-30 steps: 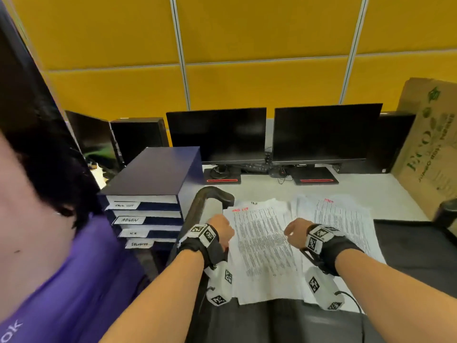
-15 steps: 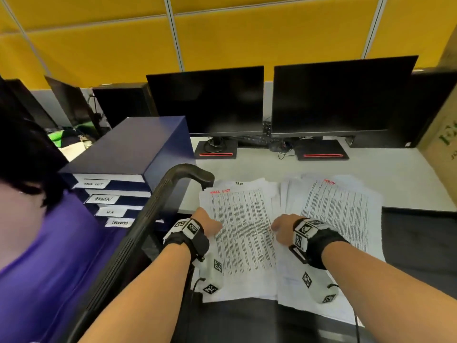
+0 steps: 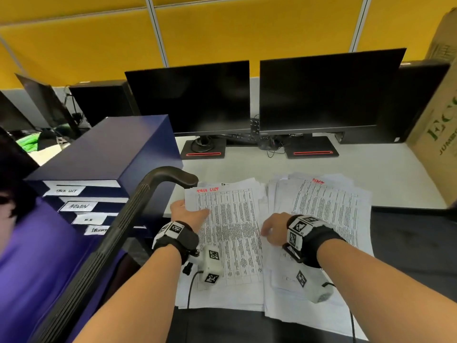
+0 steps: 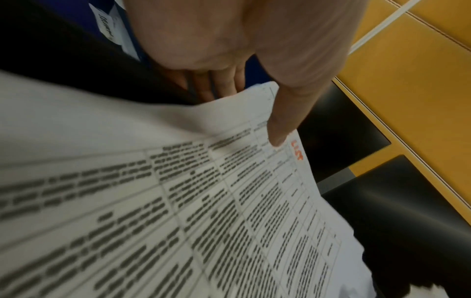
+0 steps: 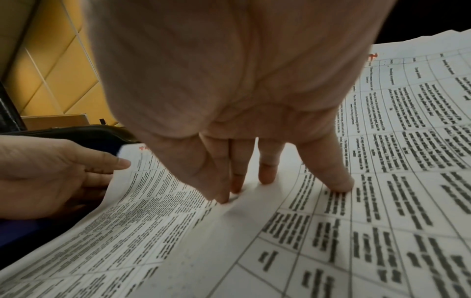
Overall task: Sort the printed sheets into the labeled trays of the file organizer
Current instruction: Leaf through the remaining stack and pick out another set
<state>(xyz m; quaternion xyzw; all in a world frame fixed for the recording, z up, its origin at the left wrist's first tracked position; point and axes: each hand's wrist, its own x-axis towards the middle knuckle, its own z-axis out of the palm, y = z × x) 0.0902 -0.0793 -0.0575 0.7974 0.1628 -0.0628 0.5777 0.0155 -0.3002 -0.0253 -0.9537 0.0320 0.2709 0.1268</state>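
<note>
up top, left hand (image 3: 188, 214) pinches the red-headed table sheet (image 3: 232, 231); right hand (image 3: 273, 227) presses flat

Red "TASK LIST" atop the left sheet (image 3: 230, 226); "ADMIN" tray label (image 3: 78, 206) on the file organizer (image 3: 108, 149)

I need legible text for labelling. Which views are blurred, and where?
Head view: fairly sharp, wide-angle bending at edges; red heading on the top sheet readable. Left wrist: print smeared near the camera, left hand soft. Right wrist: right hand blurred, table print sharper at far right.
</note>
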